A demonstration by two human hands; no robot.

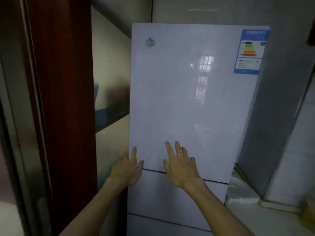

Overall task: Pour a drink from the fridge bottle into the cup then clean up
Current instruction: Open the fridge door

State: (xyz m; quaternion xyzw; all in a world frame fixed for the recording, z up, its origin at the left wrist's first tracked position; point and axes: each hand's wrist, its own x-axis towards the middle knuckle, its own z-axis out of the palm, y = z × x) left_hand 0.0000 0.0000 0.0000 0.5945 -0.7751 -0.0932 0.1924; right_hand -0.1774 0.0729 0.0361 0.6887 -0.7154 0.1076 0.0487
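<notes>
A white glossy fridge (pixel 184 99) stands in front of me with its upper door closed. Two drawer-like lower doors sit below it. My left hand (pixel 129 167) rests at the left edge of the upper door near its bottom corner, fingers spread. My right hand (pixel 179 166) lies flat against the door's lower part, fingers apart and holding nothing. No bottle or cup is in view.
A dark red door frame (pixel 64 99) stands close on the left. A beige wall (pixel 110 65) fills the gap beside the fridge. An energy label (pixel 250 51) sticks to the door's top right. Light floor tiles (pixel 255 218) lie at the lower right.
</notes>
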